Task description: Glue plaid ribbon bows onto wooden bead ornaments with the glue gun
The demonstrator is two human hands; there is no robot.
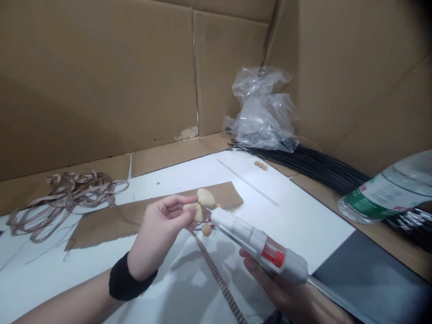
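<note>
My left hand (pixel 168 218), with a black band round the wrist, pinches a small cream bow-like piece (pixel 205 198) above the table. A round tan bead or button (pixel 206 230) hangs just under it. Brown-and-white checked ribbon (pixel 216 270) trails down from the fingers toward the front. In my right hand (pixel 266 279) is a white hot glue gun (pixel 243 231) with a red insert, gripped from below. Its nozzle points left and reaches the cream piece; whether it touches is hard to tell.
A tangled heap of checked ribbon (pixel 67 198) lies at the left. Under my left hand is a cardboard strip (pixel 104 225). A glue stick (pixel 248 182) and several tan buttons (pixel 260 165) lie farther back. Black rods (pixel 324 166), a plastic bag (pixel 265 112) and a bottle (pixel 388 189) stand right.
</note>
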